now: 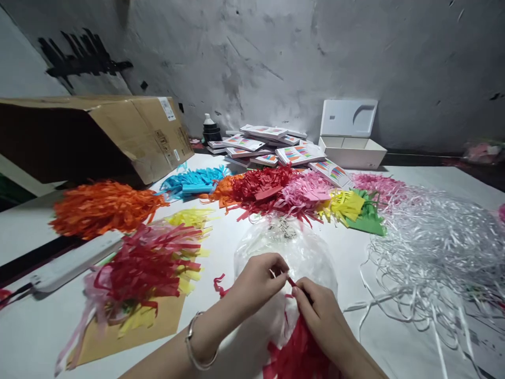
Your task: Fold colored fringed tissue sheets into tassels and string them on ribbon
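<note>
My left hand (pixel 260 278), with a silver bangle on its wrist, pinches the tip of a narrow twisted red paper end. My right hand (pixel 324 310) grips the same piece just below, thumb against fingers. From it hangs a red tissue paper tassel (pixel 300 350) with loose cut strips, partly hidden by my right hand. Under both hands lies a clear plastic bag (pixel 252 242) with small metallic pieces (pixel 284 227) at its far end. A few red paper scraps (pixel 221 285) lie left of the bag.
Across the white table (pixel 221 337) lie orange tassels (pixel 106 208), red tassels (pixel 145 268) on brown card, and blue tassels (pixel 195 181). Behind are stacked printed packs (pixel 268 145), an open white box (pixel 351 150) and a cardboard box (pixel 145 131). Silvery white ribbon (pixel 445 247) heaps right; a power strip (pixel 79 260) lies left.
</note>
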Available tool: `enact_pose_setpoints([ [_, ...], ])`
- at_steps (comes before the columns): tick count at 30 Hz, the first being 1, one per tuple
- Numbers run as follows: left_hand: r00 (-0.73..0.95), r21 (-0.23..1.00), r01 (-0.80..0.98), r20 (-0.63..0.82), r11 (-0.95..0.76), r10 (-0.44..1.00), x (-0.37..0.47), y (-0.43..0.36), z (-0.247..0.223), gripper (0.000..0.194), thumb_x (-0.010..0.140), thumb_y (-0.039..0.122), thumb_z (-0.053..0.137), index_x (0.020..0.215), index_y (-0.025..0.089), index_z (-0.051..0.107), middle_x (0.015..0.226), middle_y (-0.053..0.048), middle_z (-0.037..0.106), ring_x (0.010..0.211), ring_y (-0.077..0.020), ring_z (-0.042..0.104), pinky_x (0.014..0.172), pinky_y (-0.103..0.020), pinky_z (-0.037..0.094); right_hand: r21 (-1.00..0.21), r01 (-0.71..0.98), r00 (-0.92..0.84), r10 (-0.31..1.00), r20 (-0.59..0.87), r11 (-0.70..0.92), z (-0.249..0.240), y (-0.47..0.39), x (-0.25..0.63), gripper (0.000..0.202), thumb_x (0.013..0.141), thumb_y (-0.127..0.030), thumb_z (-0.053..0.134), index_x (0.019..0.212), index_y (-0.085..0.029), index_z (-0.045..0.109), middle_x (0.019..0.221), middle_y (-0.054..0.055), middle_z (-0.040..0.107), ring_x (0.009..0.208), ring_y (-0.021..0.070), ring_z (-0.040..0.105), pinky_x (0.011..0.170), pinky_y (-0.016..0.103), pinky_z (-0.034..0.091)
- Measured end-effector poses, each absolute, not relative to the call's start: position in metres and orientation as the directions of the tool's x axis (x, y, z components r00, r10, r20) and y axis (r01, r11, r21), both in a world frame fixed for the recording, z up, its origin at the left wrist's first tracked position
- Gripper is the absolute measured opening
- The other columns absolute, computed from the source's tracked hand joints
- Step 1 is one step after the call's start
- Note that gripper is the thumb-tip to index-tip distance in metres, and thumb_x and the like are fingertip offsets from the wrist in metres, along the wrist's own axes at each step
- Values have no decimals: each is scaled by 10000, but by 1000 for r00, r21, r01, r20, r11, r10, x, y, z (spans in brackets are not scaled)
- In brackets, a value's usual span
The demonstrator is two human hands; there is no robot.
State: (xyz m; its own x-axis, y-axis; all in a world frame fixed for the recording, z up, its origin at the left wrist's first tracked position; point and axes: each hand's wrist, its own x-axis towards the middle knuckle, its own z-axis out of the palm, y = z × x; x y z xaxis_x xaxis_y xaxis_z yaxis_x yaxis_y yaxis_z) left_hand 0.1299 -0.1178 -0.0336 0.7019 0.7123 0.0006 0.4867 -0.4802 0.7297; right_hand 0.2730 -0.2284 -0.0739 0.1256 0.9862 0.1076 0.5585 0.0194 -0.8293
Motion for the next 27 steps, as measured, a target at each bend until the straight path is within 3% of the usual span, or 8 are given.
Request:
enact_pose_setpoints([
  [2,682,890,372,-70,-263,728,120,-125,-29,34,817,189,632,817,158,647,736,-18,689,653,-149,635,603,-242,511,-840,532,131,970,207,108,-70,-232,270,270,1024,-313,407,826,-220,566,733,-23,616,669,127,584,629,218,406],
  [4,664,984,162,-163,73,730,109,-134,-27,135,740,239,745,773,144,654,688,-9,673,613,-135,606,561,-229,494,-825,525,112,944,310,208,-66,-237,264,236,1021,-293,424,873,-222,593,751,-21,627,664,121,592,626,211,418],
  [6,654,942,-39,-228,333,722,100,-142,-28,219,648,244,844,723,132,672,660,-10,671,605,-125,587,553,-220,477,-789,549,73,925,372,275,-63,-242,257,202,1015,-259,437,915,-227,609,775,-21,649,670,117,611,632,207,427],
  [7,651,919,-91,-237,384,722,95,-146,-30,237,623,239,874,709,128,683,656,-13,676,606,-121,585,554,-216,472,-774,564,61,920,388,289,-62,-245,253,193,1012,-247,441,927,-229,614,783,-22,659,676,117,621,640,208,430],
  [14,640,877,-239,-181,417,746,72,-163,-33,225,634,218,917,702,132,721,723,-24,710,639,-121,617,600,-227,498,-782,590,87,947,309,201,-50,-262,223,245,1022,-283,424,889,-229,623,727,-29,645,644,111,617,631,212,414],
  [21,643,861,-282,-157,422,750,48,-173,-39,196,623,164,906,661,140,715,703,-4,700,616,-108,608,611,-220,481,-660,727,-50,974,222,188,-47,-270,206,275,1016,-267,420,795,-215,575,656,-21,596,589,113,578,567,220,377],
  [27,653,901,-224,-143,370,744,28,-179,-40,133,637,109,836,658,158,715,686,3,708,664,-128,627,657,-224,490,-737,658,-44,985,168,155,-39,-273,189,293,1000,-264,418,729,-212,516,609,-46,528,542,89,502,535,206,337],
])
